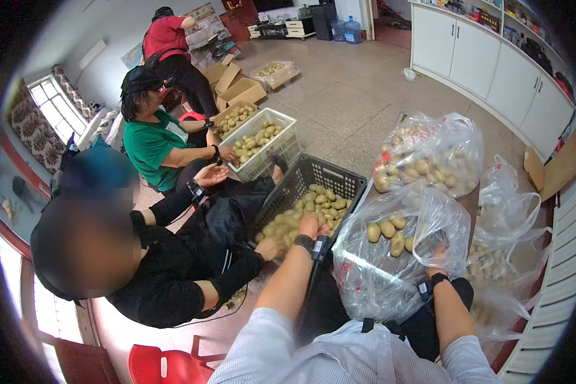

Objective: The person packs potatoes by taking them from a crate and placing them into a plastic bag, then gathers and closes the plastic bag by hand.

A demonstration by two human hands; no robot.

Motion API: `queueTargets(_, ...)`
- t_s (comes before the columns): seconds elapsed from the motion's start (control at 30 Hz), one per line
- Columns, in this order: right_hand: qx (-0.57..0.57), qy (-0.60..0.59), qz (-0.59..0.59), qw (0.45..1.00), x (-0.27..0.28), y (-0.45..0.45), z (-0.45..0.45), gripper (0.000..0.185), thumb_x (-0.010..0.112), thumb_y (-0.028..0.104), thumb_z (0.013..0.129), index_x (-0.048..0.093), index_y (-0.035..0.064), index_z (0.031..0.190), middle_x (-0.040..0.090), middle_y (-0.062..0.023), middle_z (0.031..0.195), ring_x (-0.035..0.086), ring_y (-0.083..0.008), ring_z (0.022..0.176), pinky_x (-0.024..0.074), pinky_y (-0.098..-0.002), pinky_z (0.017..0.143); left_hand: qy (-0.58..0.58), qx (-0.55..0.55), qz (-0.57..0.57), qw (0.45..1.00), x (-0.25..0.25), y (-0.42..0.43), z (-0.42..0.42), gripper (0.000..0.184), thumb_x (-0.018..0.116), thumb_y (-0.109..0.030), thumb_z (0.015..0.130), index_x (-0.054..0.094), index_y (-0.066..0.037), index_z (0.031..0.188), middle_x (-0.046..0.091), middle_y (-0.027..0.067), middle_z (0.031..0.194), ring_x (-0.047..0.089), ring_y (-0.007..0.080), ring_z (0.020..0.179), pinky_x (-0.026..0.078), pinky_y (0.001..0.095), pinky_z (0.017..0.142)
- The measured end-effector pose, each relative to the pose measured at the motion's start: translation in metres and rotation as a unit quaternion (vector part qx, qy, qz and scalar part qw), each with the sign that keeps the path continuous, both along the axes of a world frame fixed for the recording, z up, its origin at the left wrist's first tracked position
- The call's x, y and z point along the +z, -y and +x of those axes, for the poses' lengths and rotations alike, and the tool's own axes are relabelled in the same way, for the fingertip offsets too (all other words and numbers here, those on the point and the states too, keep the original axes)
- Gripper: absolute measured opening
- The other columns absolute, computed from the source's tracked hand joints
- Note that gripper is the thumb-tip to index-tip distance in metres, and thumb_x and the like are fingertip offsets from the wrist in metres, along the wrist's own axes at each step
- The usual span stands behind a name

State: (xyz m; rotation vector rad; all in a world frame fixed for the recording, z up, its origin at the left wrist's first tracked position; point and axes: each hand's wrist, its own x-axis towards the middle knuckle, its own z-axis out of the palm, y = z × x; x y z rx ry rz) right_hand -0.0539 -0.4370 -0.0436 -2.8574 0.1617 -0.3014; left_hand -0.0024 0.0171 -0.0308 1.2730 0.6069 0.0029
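Black crate (329, 171) and clear bag (368, 281) hold potatoes (326, 203); I cannot tell whether left hand (312, 228) or right hand (438, 257) grips.

The nearer crate (349, 171), with produce (325, 203) in it, stands just left of the bench (467, 201). On the bench, the near bag (358, 272) lies before the wearer with several pieces inside; the far bag (445, 137), also holding produce, lies behind it. Other bags (509, 214) sit right of the bench. Past the nearer crate, to the left, is the farther crate (288, 137), with cartons (249, 95) behind it. Cabinets (457, 54) line the far right.
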Motion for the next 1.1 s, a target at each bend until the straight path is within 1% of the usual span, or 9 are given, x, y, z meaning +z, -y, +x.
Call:
queueTargets(0.17,-0.003,0.004,-0.015,1.0,-0.014,0.002,-0.004,0.028,0.064,0.02,0.075,0.061,-0.0022,0.091,0.061,-0.0247,0.096,0.058,-0.042,0.092,0.0461,-0.0481,0.082,-0.029,0.044,-0.092,0.994,0.003,-0.002,-0.001,0.02,0.05,-0.017,0.091,0.059,-0.003,0.101,0.063,0.0125,0.093,0.065,0.0267,0.071,0.052,0.0386,0.052)
queueTargets(0.3,0.0,0.003,-0.025,1.0,-0.021,0.003,-0.002,0.028,0.065,0.021,0.074,0.062,-0.0024,0.089,0.061,-0.0244,0.095,0.059,-0.042,0.091,0.0465,-0.0481,0.081,-0.07,-0.055,0.155,0.984,-0.009,-0.009,0.002,0.02,0.053,-0.021,0.089,0.063,-0.004,0.09,0.065,0.0122,0.082,0.065,0.0248,0.07,0.051,0.0377,0.052)
queueTargets(0.37,0.007,-0.026,-0.022,0.999,-0.014,-0.001,0.0,0.027,0.065,0.02,0.075,0.061,-0.0021,0.09,0.06,-0.0243,0.095,0.058,-0.0417,0.092,0.046,-0.0477,0.082,-0.081,-0.191,0.44,0.874,-0.031,-0.023,0.013,0.021,0.057,-0.024,0.085,0.065,-0.005,0.083,0.066,0.0123,0.078,0.066,0.0267,0.069,0.05,0.0395,0.054)
queueTargets(0.43,0.02,-0.113,0.004,0.993,-0.001,-0.004,0.001,0.026,0.062,0.019,0.08,0.058,-0.001,0.096,0.057,-0.0241,0.099,0.055,-0.0409,0.097,0.044,-0.0463,0.085,-0.086,-0.305,0.675,0.666,-0.045,-0.034,0.018,0.022,0.062,-0.028,0.08,0.067,-0.006,0.076,0.068,0.0125,0.073,0.066,0.0286,0.069,0.049,0.0413,0.055)
queueTargets(0.57,0.002,-0.033,0.06,0.998,0.0,-0.008,0.001,0.022,0.061,0.017,0.08,0.057,-0.0004,0.094,0.056,-0.0227,0.097,0.055,-0.0405,0.095,0.0439,-0.0459,0.084,-0.034,-0.268,0.693,0.669,-0.046,-0.034,0.011,0.022,0.066,-0.03,0.075,0.069,-0.008,0.078,0.069,0.0141,0.079,0.066,0.0329,0.072,0.05,0.0442,0.059)
queueTargets(0.67,-0.011,0.019,0.096,0.995,-0.005,-0.003,0.001,0.02,0.06,0.015,0.081,0.056,0.0,0.093,0.056,-0.0218,0.096,0.055,-0.0402,0.093,0.0439,-0.0457,0.082,-0.069,-0.255,0.56,0.785,0.004,-0.018,-0.004,0.024,0.069,-0.031,0.075,0.069,-0.007,0.078,0.069,0.0146,0.079,0.066,0.0328,0.072,0.051,0.0438,0.06)
queueTargets(0.77,0.02,0.057,0.073,0.996,-0.023,0.004,0.007,0.016,0.058,0.012,0.082,0.056,0.0007,0.094,0.055,-0.0207,0.094,0.054,-0.0395,0.09,0.0435,-0.0452,0.08,-0.098,-0.237,0.616,0.745,-0.003,-0.018,0.001,0.014,0.07,-0.009,0.072,0.069,0.003,0.08,0.069,0.0191,0.087,0.069,0.0294,0.076,0.054,0.0383,0.063)
queueTargets(0.87,0.016,0.104,0.063,0.992,-0.028,0.005,0.009,0.014,0.059,0.011,0.082,0.054,0.0016,0.091,0.055,-0.0192,0.091,0.054,-0.0382,0.087,0.0434,-0.0446,0.078,-0.095,-0.181,0.504,0.839,-0.041,-0.033,0.011,0.03,0.07,-0.035,0.077,0.069,-0.005,0.078,0.068,0.0161,0.077,0.067,0.0339,0.073,0.051,0.0442,0.061)
queueTargets(1.1,-0.016,0.05,0.191,0.98,-0.031,0.011,0.013,0.02,0.065,0.012,0.073,0.054,0.0036,0.088,0.056,-0.0168,0.091,0.055,-0.0346,0.088,0.0441,-0.0432,0.08,-0.028,-0.228,0.674,0.702,-0.024,-0.028,-0.002,0.03,0.075,-0.036,0.07,0.069,-0.006,0.075,0.068,0.0168,0.077,0.066,0.0347,0.071,0.051,0.0444,0.06)
